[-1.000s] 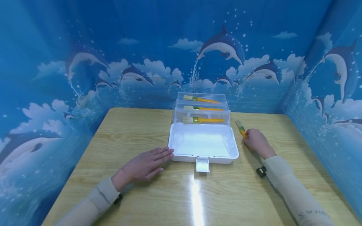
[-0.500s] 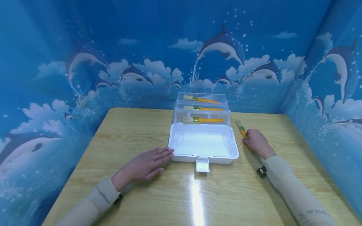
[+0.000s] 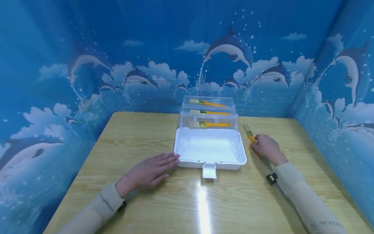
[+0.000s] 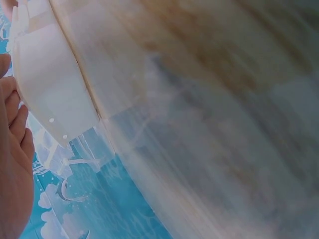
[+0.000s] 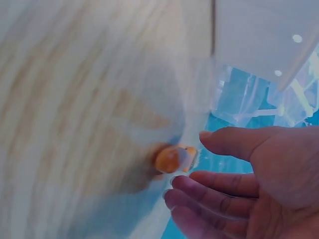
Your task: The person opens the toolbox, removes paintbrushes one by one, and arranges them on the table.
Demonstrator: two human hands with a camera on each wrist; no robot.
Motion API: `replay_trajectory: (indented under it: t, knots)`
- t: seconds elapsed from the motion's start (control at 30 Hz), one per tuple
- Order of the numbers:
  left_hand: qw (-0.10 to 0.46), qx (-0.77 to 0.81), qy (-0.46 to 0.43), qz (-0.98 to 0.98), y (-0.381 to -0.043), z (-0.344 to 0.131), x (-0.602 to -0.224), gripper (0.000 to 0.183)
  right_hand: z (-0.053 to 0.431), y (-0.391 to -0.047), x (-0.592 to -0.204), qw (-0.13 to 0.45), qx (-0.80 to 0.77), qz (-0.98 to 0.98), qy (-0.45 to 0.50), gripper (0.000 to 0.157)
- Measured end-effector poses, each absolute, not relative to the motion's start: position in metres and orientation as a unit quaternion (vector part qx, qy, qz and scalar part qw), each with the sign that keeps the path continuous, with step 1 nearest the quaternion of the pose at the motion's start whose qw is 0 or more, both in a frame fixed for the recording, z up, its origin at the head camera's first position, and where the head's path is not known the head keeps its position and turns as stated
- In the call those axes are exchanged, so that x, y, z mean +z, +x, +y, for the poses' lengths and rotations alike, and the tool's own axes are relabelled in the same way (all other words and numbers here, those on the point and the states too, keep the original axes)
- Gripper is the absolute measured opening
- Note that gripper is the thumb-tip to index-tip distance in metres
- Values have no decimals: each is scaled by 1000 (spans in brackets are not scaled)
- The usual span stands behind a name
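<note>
A white box (image 3: 210, 165) stands open at mid-table, with clear stepped trays (image 3: 233, 107) raised at its back. My left hand (image 3: 150, 169) is flat with fingers straight, its fingertips at the box's front left corner. To the right of the box lies a paintbrush (image 3: 249, 134) with an orange handle, bristles pointing away. Over the handle end is my right hand (image 3: 266, 148). In the right wrist view, its thumb and fingers are spread apart, with the brush's orange handle end (image 5: 168, 160) showing in the gap between them.
Three more orange-handled paintbrushes lie in the trays, the front paintbrush (image 3: 216, 124) lowest. The box's latch flap (image 3: 209, 171) hangs out at the front. Behind the wooden table (image 3: 140, 130) rises a blue dolphin-print curtain (image 3: 163, 48).
My right hand has shifted slightly right and back, its thumb parting from the fingers at the brush handle. The brush, the box and my left hand have stayed in place.
</note>
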State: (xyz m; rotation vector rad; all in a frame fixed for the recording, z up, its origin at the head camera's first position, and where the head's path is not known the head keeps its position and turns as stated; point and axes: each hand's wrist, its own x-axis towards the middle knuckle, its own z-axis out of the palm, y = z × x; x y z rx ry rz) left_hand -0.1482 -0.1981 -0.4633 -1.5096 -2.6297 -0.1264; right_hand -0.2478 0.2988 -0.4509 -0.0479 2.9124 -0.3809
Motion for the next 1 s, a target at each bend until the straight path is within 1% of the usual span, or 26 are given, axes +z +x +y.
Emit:
replay_trajectory:
  t: [0.23,0.47,0.6,0.73,1.0]
  knots:
    - [52,-40,-496,-866,-148,-198,-462,57,299,-242,-441,93,-114,989,-28,51]
    - [55,-44,-499,-864,-147,-198,-461,58,294,-239,-431,114,-100,988,-38,55]
    - [56,-45,-500,-863,-147,-197,-461,57,290,-235,-422,112,-85,989,-48,57]
    - [54,-45,-499,-864,-147,-197,-461,57,286,-231,-414,98,-80,990,-65,58]
    - [56,-43,-501,-863,-147,-197,-461,57,272,-221,-400,46,-77,992,-92,55]
